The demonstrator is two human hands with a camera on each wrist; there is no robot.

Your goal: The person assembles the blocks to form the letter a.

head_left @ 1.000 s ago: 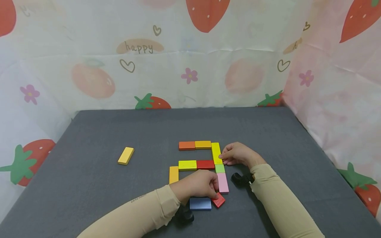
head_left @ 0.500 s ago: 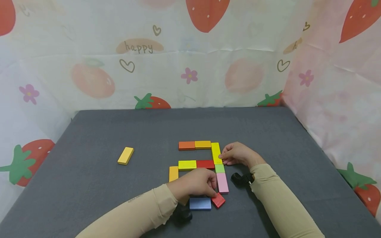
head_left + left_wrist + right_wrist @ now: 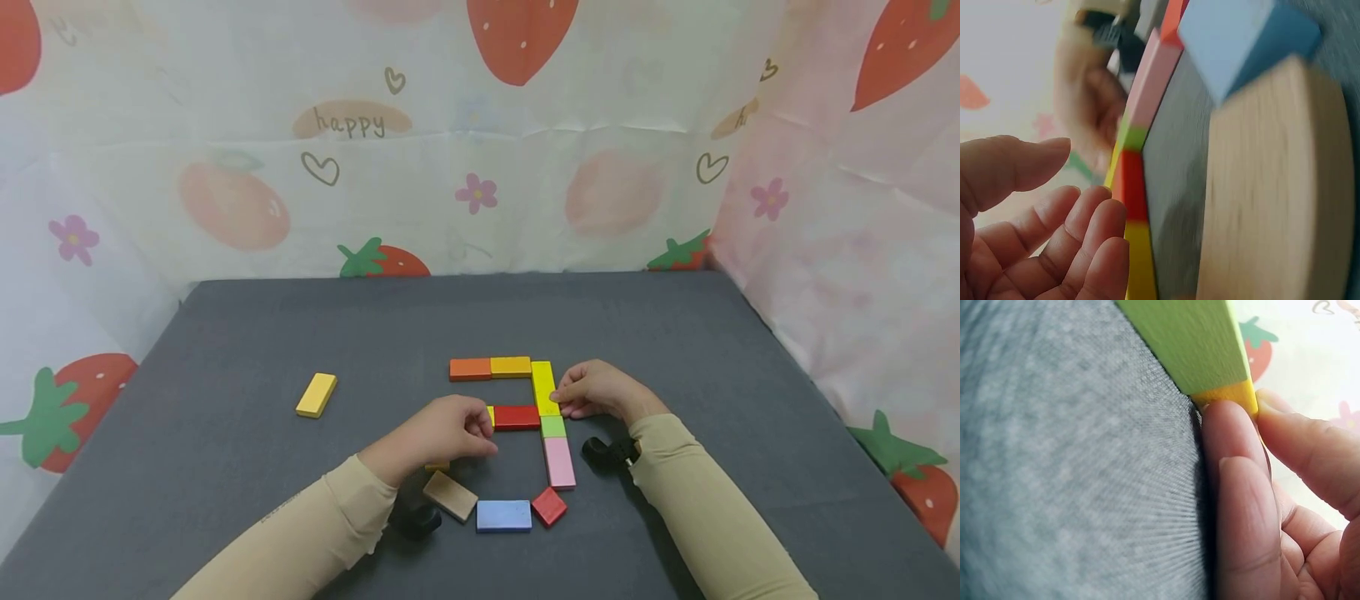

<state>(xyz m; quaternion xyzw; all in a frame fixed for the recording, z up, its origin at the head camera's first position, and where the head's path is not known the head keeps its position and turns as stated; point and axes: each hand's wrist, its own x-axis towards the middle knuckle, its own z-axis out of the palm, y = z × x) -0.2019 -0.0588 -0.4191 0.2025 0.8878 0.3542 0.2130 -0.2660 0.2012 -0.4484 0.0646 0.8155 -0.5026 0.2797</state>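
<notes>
My left hand (image 3: 450,429) hovers over the left side of a line of wooden blocks, fingers loosely bent and holding nothing. It hides most of a yellow block (image 3: 1140,259) and an amber block (image 3: 437,466). Close beneath it lie a plain wood block (image 3: 450,496) and a blue block (image 3: 503,516). A small red block (image 3: 549,507), turned askew, sits beside the blue one. My right hand (image 3: 606,390) touches the outer side of a bright yellow block (image 3: 543,385), thumb at its top edge. A green block (image 3: 1194,347) and a pink block (image 3: 559,463) continue below it.
A long red block (image 3: 517,418) runs left from the green one. At the far side lie an orange block (image 3: 470,369) and another amber block (image 3: 511,367). One loose yellow block (image 3: 317,395) lies apart on the left of the dark grey table (image 3: 247,350).
My left hand has come off the small red block and moved left and away from me, uncovering the plain wood block. My right hand has stayed at the bright yellow block.
</notes>
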